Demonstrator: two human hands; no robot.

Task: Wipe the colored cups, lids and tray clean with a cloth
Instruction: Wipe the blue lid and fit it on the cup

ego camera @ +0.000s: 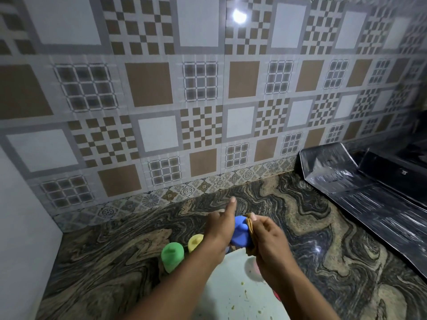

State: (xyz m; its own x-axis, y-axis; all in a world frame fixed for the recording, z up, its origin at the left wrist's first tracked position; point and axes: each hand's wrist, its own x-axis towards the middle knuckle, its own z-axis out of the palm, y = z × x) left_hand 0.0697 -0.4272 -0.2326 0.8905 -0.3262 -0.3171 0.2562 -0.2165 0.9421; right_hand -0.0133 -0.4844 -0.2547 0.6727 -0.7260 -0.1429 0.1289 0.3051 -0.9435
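My left hand (218, 225) grips a blue cup (240, 232) from its left side, index finger stretched out past it. My right hand (269, 236) presses a folded tan cloth (250, 227) against the cup's right side. Both are held above the far end of a white tray (231, 294), which carries small yellowish crumbs. A green cup (172, 256) and a yellow cup (195, 242) stand upside down on the counter left of the tray. A pale pink piece (253, 270) lies on the tray, mostly hidden under my right forearm. Something red (277, 296) peeks out at the tray's right edge.
The marbled stone counter (323, 239) meets a patterned tile wall (184, 112) at the back. A black stove with a shiny black mat (360, 181) fills the right side. A white panel (23, 227) closes off the left.
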